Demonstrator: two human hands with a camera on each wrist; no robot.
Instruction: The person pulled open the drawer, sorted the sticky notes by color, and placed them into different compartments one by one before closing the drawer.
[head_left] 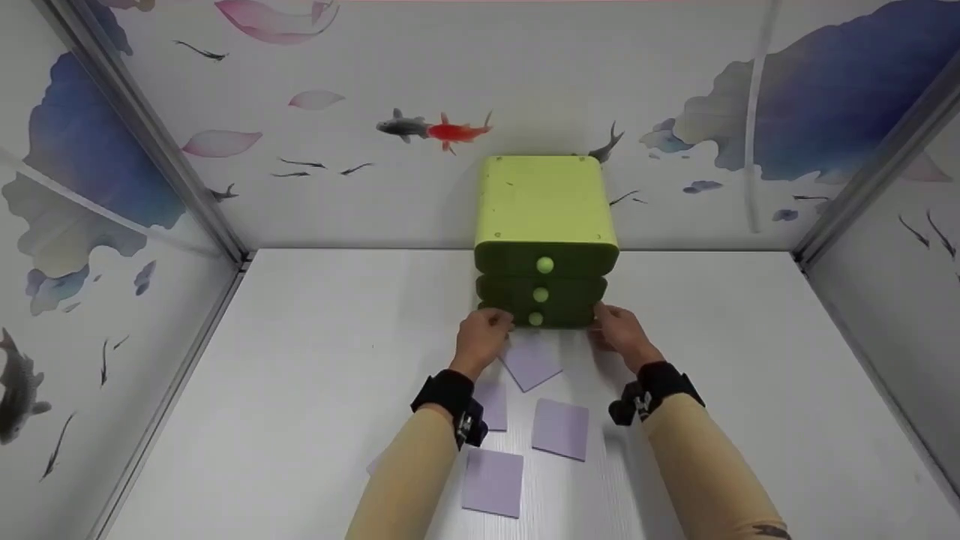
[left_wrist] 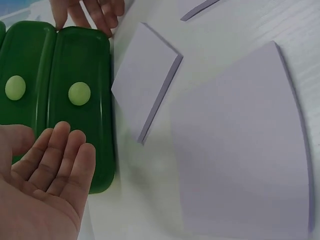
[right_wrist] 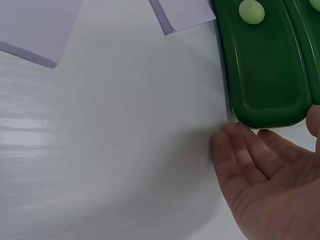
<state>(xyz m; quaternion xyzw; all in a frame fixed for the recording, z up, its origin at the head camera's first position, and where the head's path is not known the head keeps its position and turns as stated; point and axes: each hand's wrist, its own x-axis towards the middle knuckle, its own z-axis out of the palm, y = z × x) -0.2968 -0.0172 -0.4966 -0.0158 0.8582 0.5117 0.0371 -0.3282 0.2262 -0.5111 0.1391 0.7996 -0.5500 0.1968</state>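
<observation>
A small green cabinet (head_left: pixel 541 206) with three dark green drawers and pale round knobs stands at the back of the white table (head_left: pixel 300 390). My left hand (head_left: pixel 483 336) lies open at the left end of the bottom drawer (left_wrist: pixel 80 105), fingers straight and close to its front. My right hand (head_left: pixel 616 328) lies open at the drawer's right end (right_wrist: pixel 265 70), fingertips (right_wrist: pixel 235 137) by its corner. Neither hand holds anything. Several lilac square cards lie on the table in front of the cabinet, one (head_left: pixel 531 361) just under the bottom drawer.
Printed walls with fish and petals enclose the table on three sides. More lilac cards (head_left: pixel 560 428) (head_left: pixel 493 481) lie between my forearms. Bare white table surface spreads to the left and right of the cabinet.
</observation>
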